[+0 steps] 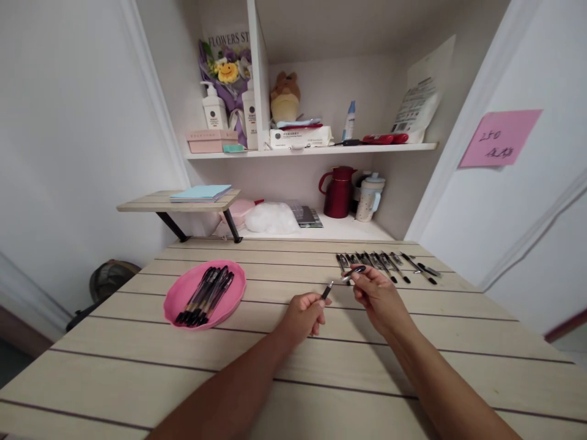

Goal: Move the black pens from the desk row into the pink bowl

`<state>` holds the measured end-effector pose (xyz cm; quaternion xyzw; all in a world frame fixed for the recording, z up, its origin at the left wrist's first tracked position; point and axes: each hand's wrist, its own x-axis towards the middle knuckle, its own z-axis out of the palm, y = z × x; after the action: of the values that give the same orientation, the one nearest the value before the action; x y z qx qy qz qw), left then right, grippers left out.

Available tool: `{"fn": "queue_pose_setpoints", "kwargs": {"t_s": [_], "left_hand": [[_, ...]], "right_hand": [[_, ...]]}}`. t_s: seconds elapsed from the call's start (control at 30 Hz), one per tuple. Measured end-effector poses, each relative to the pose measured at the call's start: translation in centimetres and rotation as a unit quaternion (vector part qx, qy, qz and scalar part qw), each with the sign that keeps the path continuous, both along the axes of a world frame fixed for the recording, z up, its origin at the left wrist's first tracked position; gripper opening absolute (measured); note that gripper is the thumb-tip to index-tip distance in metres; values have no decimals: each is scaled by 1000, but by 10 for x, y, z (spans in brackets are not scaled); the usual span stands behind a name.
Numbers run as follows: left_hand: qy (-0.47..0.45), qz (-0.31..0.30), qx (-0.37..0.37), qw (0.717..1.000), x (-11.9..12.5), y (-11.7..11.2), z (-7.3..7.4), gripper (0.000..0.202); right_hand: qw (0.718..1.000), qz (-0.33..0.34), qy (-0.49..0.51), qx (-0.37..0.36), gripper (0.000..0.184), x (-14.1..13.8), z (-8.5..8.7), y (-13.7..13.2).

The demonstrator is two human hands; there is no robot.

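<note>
Probably light, stiff and slick, the pen [328, 289] sat in my left grip [302, 315], right of the pink tray [238, 287], best held by its barrel [326, 294], while my right grip [376, 296] pinched a black cap-like piece [356, 271].

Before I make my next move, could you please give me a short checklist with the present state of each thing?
1. Pen secure in left hand: ok, gripped.
2. Pen tip covered: not ok, it is bare.
3. Dark piece, likely a cap, in right hand: ok, held apart from the pen.
4. Its open end facing the tip: cannot tell, too small.
5. Pink tray flat on the table: ok, with several pens inside.
</note>
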<state>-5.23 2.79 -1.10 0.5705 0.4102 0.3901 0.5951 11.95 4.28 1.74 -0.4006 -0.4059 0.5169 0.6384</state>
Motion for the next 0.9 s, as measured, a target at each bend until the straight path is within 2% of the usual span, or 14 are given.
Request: {"fn": "queue_pose_setpoints", "kwargs": {"t_s": [0.37, 0.57, 0.77, 0.9], "left_hand": [[24, -8, 10, 1000, 1, 0, -2, 38], [25, 20, 25, 999, 0, 0, -2, 32], [80, 49, 31, 995, 1, -2, 2, 30], [117, 70, 82, 987, 1, 0, -1, 23]], "right_hand": [[997, 43, -69, -11, 37, -13, 2, -5], [991, 85, -96, -27, 34, -21, 2, -10], [988, 101, -113, -41, 33, -24, -3, -11], [988, 94, -113, -45, 35, -26, -10, -8]]}}
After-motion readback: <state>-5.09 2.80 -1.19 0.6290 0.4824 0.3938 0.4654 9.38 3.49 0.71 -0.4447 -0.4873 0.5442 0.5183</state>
